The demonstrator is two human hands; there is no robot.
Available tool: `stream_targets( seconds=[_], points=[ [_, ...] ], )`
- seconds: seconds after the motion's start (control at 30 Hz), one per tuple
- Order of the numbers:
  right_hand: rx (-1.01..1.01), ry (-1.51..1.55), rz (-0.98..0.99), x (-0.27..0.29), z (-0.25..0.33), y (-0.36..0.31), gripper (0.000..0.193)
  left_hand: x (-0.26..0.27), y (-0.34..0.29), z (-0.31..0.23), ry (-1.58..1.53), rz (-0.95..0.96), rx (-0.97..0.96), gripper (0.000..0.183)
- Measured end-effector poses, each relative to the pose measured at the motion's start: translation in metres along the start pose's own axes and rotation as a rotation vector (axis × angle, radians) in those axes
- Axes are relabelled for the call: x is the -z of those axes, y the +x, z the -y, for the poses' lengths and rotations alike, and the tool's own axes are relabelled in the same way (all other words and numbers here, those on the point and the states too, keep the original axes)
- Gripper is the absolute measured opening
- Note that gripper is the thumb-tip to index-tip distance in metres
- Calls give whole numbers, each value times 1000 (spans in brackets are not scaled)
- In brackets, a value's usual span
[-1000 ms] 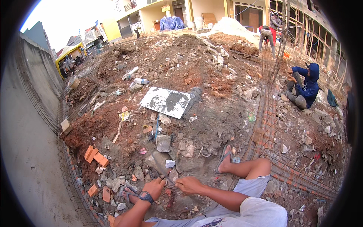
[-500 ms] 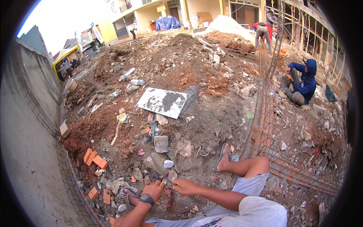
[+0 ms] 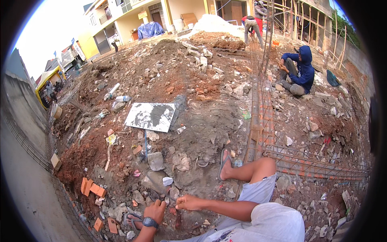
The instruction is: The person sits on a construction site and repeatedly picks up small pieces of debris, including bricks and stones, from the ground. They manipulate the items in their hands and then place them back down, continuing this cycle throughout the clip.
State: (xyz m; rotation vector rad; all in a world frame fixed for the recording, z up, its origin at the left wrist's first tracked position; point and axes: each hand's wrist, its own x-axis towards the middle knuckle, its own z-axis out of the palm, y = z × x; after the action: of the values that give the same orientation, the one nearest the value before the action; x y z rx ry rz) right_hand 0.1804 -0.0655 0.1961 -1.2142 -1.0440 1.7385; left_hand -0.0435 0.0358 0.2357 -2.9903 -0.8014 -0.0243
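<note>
My left hand (image 3: 155, 211), with a dark watch (image 3: 150, 222) on its wrist, is closed low over the rubble in front of me. A short gap to the right, my right hand (image 3: 189, 202) is closed too, its fingertips pointing toward the left one. Whatever either hand pinches is too small or hidden to make out. Just beyond them lie a whitish stone (image 3: 167, 181) and a grey concrete block (image 3: 155, 161). My sandalled right foot (image 3: 226, 164) rests on the soil.
A mortar-smeared white board (image 3: 150, 116) lies ahead. Orange bricks (image 3: 97, 190) sit at left beside a grey wall (image 3: 24, 161). Rebar cages (image 3: 318, 161) run along the right. A person in a blue hood (image 3: 300, 70) sits at far right; others stand farther back.
The view has swung to the right, shifting the scene leftward. My hands stay close together and closed, with the left one lowered a little.
</note>
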Motion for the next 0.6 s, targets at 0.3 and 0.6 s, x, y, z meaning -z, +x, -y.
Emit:
stream_targets(
  seconds=[0.3, 0.6],
  points=[
    [32, -266, 72, 9, -19, 8, 37, 0, 0, 14, 29, 14, -38, 10],
    [158, -457, 16, 9, -17, 13, 41, -6, 1, 13, 63, 23, -14, 9]
  ],
)
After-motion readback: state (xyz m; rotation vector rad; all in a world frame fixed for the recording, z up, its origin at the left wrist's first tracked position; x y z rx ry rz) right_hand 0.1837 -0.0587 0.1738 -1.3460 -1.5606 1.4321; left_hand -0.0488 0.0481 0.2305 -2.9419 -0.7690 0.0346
